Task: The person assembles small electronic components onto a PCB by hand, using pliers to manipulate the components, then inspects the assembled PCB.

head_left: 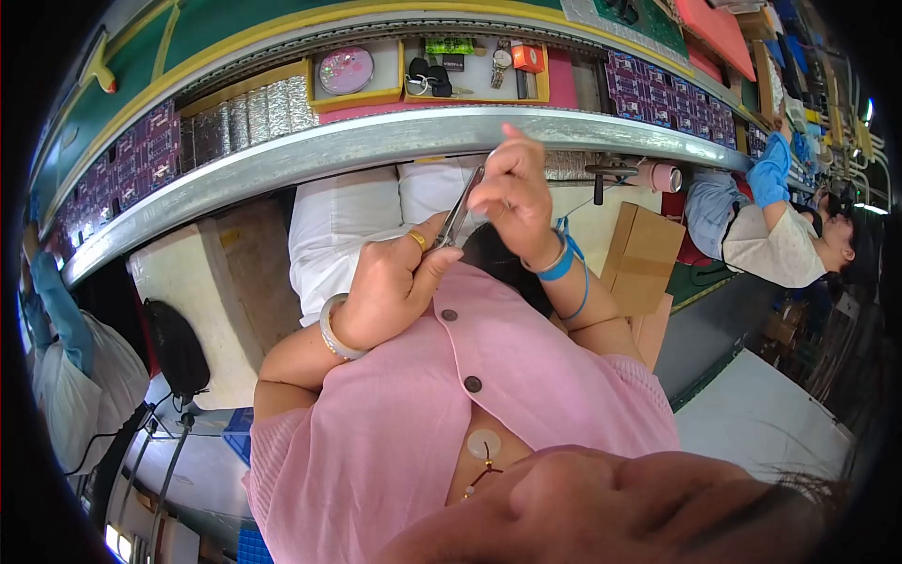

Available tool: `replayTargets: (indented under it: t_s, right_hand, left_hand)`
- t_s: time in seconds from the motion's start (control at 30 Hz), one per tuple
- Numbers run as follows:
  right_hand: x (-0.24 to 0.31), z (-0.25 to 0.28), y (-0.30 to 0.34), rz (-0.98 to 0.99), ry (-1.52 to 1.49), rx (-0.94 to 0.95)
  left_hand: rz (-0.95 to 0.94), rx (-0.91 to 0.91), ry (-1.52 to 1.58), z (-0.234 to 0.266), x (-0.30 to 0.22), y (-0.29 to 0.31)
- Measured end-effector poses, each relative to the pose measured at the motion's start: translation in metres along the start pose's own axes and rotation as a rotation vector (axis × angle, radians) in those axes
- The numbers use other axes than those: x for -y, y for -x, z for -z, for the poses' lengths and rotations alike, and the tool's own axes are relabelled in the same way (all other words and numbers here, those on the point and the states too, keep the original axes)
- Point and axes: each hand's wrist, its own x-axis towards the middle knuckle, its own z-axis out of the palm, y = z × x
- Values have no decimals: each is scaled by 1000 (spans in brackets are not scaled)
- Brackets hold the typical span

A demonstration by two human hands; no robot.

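Note:
My left hand [390, 282], with a gold ring and a pale bangle, is closed around a slim, shiny metal nail clipper [458, 218]. The clipper slants upward from between thumb and fingers, its far end beside the fingertips of my right hand [519, 188]. That hand is raised with its fingers bent and apart, and no object shows in it. Around its wrist runs a blue strap [558, 263] with a cord. Both hands are above my lap, in front of my pink buttoned top [526, 348]. Exact contact between clipper and fingertips cannot be made out.
Beyond my hands runs a metal bench rail [395, 141]. Behind it are yellow trays [475, 92] with a watch and keys, and purple circuit boards [658, 99]. A cardboard box [641, 249] stands at right. One person in blue gloves [770, 169] sits right, another person [70, 376] left.

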Motion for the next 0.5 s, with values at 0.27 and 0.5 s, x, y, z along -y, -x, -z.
replayTargets:
  t_s: [0.27,0.5]
  right_hand:
    - [-1,-6,0,31,9,-13]
    - [7,-11,6,54,-13,50]
  left_hand:
    - [-54,-51,-109,-4,8,-3]
    - [-63,-56,-178,-5,7,-3]
